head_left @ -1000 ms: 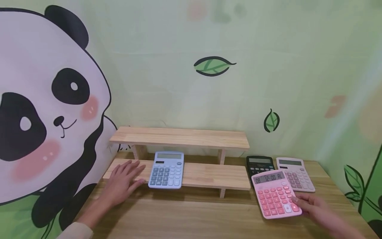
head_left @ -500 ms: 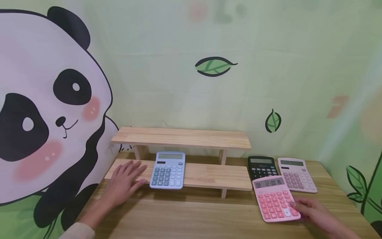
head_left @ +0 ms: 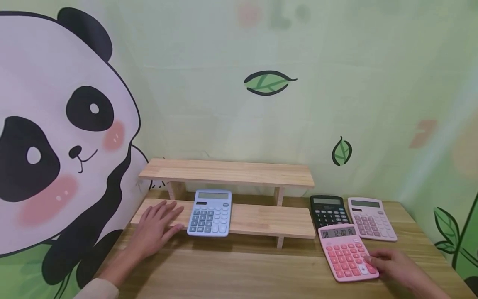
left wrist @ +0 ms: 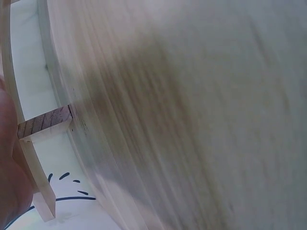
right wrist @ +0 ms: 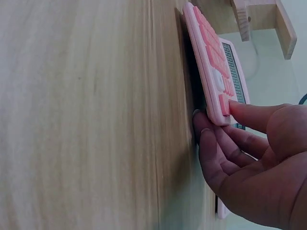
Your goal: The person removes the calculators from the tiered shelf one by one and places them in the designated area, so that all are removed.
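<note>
My right hand (head_left: 392, 265) holds a pink calculator (head_left: 347, 253) by its lower right corner. In the right wrist view, the thumb presses on the calculator's (right wrist: 211, 62) key side and the other fingers lie underneath; it is tilted, with a dark gap between it and the tabletop. My left hand (head_left: 153, 230) rests with fingers extended on the left end of the lower shelf board (head_left: 269, 218). Just right of those fingers, a light blue calculator (head_left: 209, 214) leans on that board, face outward. Only part of the left hand (left wrist: 12, 163) shows in the left wrist view.
Behind the pink calculator lie a black calculator (head_left: 328, 209), partly covered, and a pale pink one (head_left: 371, 218). The upper shelf board (head_left: 224, 171) stands behind the lower one. A printed cloth backdrop (head_left: 209, 116) rises at the table's (head_left: 231, 274) far edge.
My right hand has drawn the pink calculator slightly toward me and lower, so more of the black calculator shows. The left hand and the light blue calculator have stayed put.
</note>
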### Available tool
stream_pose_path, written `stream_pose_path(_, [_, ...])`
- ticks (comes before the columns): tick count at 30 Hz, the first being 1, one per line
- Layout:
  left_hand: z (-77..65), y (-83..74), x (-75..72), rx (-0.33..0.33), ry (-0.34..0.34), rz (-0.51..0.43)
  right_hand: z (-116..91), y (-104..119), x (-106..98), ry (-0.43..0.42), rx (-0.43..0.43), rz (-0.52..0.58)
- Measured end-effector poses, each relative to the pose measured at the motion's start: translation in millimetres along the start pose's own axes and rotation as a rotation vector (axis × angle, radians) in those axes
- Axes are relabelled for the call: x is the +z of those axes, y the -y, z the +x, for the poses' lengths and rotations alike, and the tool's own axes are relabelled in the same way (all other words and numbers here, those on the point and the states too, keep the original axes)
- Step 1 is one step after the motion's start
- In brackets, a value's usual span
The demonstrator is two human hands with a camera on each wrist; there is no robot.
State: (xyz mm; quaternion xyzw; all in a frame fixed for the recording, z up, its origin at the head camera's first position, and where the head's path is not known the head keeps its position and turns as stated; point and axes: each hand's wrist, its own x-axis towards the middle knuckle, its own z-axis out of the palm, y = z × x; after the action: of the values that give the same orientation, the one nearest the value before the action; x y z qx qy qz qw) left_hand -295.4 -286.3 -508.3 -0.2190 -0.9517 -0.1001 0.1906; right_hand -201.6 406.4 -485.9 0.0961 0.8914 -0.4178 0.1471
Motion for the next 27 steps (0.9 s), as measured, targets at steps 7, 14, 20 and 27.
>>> stream_pose_path(7, [0.1, -1.0, -0.5, 0.0, -0.009, -0.002, -0.2, 2.4, 0.3, -0.019, 0.019, -0.041])
stream_pose_path(14, [-0.5, -2.0, -1.3, -0.009, 0.004, -0.003, 0.3, 0.3, 2.3, -0.04, 0.008, -0.097])
stream_pose_path(20, [-1.0, -1.4, -1.4, -0.011, -0.005, 0.0, -0.2, 4.3, 5.0, -0.067, -0.001, -0.158])
stream_pose_path(27, [-1.0, -1.1, -1.8, 0.001, -0.01, -0.007, -9.2, 32.8, -0.2, -0.151, -0.101, -0.299])
